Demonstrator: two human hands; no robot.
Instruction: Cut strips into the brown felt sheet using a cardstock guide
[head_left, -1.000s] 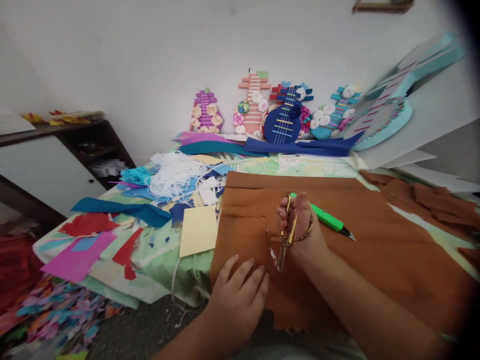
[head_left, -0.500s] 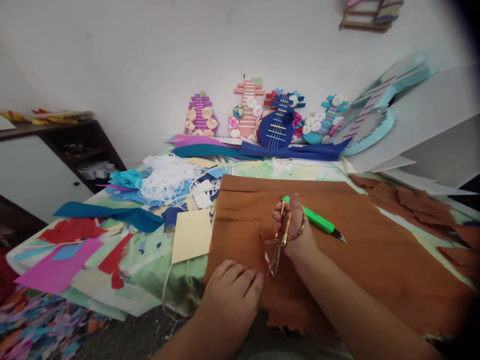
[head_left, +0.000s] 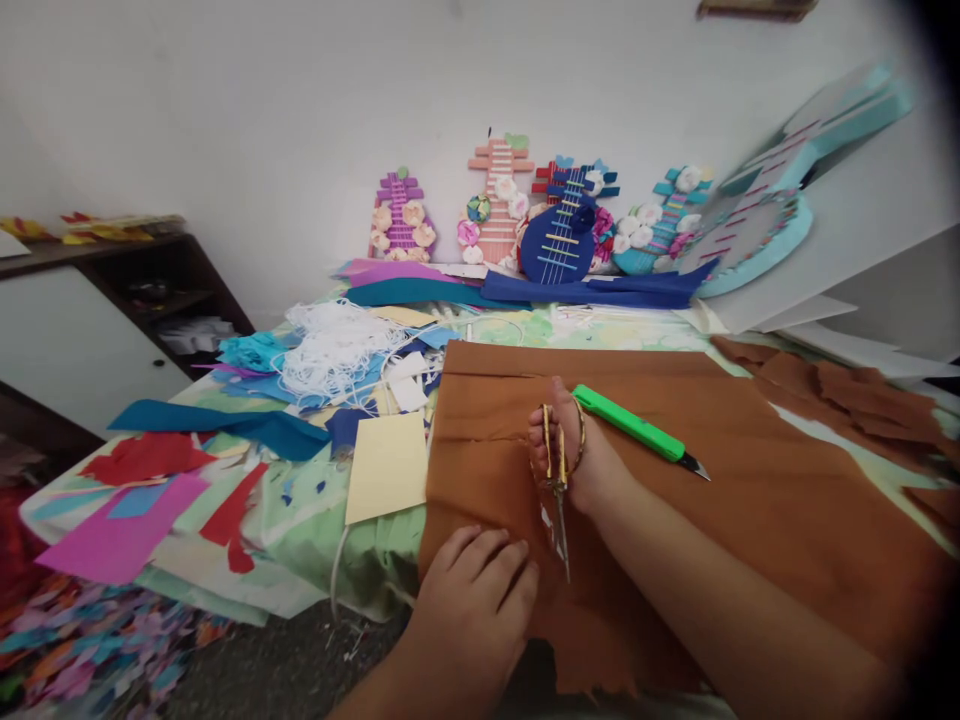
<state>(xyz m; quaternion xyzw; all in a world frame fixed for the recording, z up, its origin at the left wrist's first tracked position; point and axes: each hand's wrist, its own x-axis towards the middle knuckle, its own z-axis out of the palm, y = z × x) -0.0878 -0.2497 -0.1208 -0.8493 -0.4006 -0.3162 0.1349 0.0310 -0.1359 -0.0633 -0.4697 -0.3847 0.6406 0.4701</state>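
Note:
A large brown felt sheet [head_left: 675,540] covers the near right part of the table. My right hand [head_left: 574,445] is closed around the gold handles of a pair of scissors [head_left: 556,470]. Their silver blades point back toward me, over the sheet, and look nearly together. My left hand [head_left: 476,600] lies palm down at the sheet's near edge, left of the blade tips. Its fingers curve over the felt and its thumb is hidden beneath. Just right of my right hand lies a green utility knife [head_left: 630,422], blade out.
White string [head_left: 337,350], a cream card [head_left: 388,467] and coloured felt scraps lie on the left. Small decorated instruments, including a blue one [head_left: 559,240], lean on the back wall. Brown offcuts [head_left: 862,405] lie at right. A cabinet [head_left: 82,350] stands far left.
The scissors came nearer to me, and their blades went from spread to nearly together. My left hand shifted slightly down and right in view. The camera view also moved a little.

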